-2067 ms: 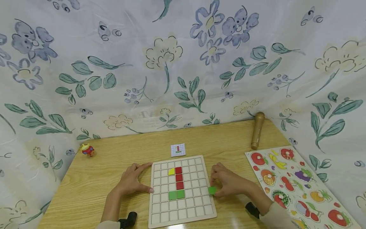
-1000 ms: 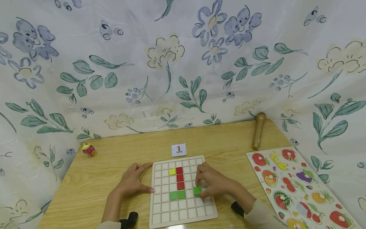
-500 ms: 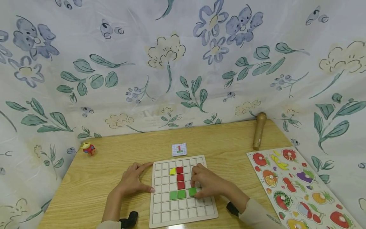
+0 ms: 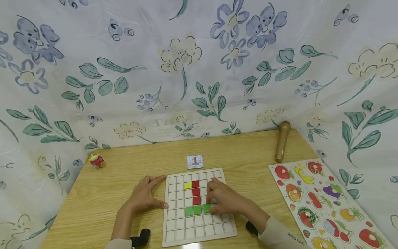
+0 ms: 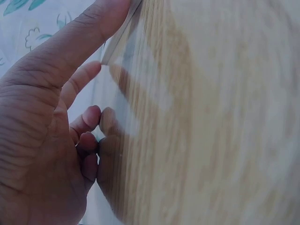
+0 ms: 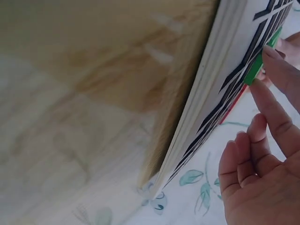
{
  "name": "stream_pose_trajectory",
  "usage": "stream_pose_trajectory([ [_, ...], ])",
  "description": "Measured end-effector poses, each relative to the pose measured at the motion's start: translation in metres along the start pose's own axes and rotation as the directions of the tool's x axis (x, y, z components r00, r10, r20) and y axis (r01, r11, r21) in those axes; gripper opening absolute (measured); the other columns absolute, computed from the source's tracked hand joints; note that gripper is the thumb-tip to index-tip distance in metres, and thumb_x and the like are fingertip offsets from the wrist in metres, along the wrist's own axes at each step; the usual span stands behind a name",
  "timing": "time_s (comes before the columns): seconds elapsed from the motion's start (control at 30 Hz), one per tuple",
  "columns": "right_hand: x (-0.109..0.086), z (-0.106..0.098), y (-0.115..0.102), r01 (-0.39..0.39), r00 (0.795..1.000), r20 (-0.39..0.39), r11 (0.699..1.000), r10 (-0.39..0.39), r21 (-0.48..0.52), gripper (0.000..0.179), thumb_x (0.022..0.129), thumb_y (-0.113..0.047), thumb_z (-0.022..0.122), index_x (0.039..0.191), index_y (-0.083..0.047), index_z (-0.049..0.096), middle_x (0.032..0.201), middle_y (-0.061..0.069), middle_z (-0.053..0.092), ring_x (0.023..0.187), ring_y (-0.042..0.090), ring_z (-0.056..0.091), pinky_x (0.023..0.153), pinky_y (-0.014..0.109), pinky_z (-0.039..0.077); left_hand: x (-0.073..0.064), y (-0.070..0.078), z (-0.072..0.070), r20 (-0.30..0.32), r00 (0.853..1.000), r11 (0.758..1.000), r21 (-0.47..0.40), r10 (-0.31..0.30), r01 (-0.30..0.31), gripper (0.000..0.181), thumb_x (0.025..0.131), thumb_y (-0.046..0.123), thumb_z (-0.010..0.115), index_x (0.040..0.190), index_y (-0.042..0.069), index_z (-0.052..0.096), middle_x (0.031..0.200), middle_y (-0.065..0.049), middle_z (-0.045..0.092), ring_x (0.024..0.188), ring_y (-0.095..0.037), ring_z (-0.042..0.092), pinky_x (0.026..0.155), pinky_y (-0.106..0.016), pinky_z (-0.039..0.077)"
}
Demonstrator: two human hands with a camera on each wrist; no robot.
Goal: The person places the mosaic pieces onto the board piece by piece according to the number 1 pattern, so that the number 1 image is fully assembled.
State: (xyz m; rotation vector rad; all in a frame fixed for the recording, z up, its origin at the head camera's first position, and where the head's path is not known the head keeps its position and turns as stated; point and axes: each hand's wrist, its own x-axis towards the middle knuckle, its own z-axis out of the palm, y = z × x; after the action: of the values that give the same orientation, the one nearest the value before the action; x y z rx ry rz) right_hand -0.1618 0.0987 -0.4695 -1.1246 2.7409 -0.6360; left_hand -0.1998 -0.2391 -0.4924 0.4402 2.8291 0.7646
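A wooden grid board (image 4: 199, 240) lies on the table, holding a column of red tiles (image 4: 196, 191) with a yellow rounded tile (image 4: 188, 185) left of the top one. Below the column, two green tiles (image 4: 193, 210) sit side by side. My right hand (image 4: 225, 197) pinches a third green tile (image 4: 206, 208) between thumb and index finger, right of those two; the same green tile (image 6: 255, 68) shows at the fingertips in the right wrist view. My left hand (image 4: 141, 195) touches the board's left edge with spread thumb and index finger, its other fingers bent.
Behind the board lies a small pattern card (image 4: 195, 161). A fruit puzzle board (image 4: 326, 204) covers the right side, with a brown microphone-shaped object (image 4: 282, 141) beyond it. A small red and yellow toy figure (image 4: 96, 160) stands at the far left. Floral cloth (image 4: 140, 86) hangs behind the table.
My right hand has carried the green tile leftward from the board's right edge to beside the other two green tiles. The left hand stays at the board's left edge.
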Motion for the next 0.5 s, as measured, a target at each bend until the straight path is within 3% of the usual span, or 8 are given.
stream_pose_trajectory([
  [0.37, 0.002, 0.001, -0.011, 0.051, 0.999, -0.005, 0.986, -0.053, -0.158, 0.018, 0.074, -0.030, 0.086, 0.085, -0.018, 0.081, 0.089, -0.010, 0.045, 0.088, 0.006, 0.035, 0.079, 0.021, 0.035, -0.003, 0.000, -0.001, -0.006, 1.000, 1.000, 0.005, -0.007, 0.007, 0.107, 0.055, 0.059, 0.089, 0.148, 0.028, 0.047, 0.107, -0.002, 0.045, 0.094, -0.019, 0.038, 0.081, -0.038, 0.029],
  [0.5, 0.001, 0.002, -0.011, 0.042, 0.999, -0.009, 0.986, -0.044, -0.161, 0.018, 0.075, -0.031, 0.086, 0.086, -0.017, 0.080, 0.090, -0.010, 0.048, 0.088, 0.007, 0.037, 0.079, 0.021, 0.036, -0.003, 0.000, 0.000, -0.003, 1.000, 1.000, 0.004, -0.010, 0.010, 0.107, 0.055, 0.059, 0.090, 0.148, 0.028, 0.047, 0.106, -0.002, 0.045, 0.094, -0.019, 0.037, 0.079, -0.037, 0.028],
])
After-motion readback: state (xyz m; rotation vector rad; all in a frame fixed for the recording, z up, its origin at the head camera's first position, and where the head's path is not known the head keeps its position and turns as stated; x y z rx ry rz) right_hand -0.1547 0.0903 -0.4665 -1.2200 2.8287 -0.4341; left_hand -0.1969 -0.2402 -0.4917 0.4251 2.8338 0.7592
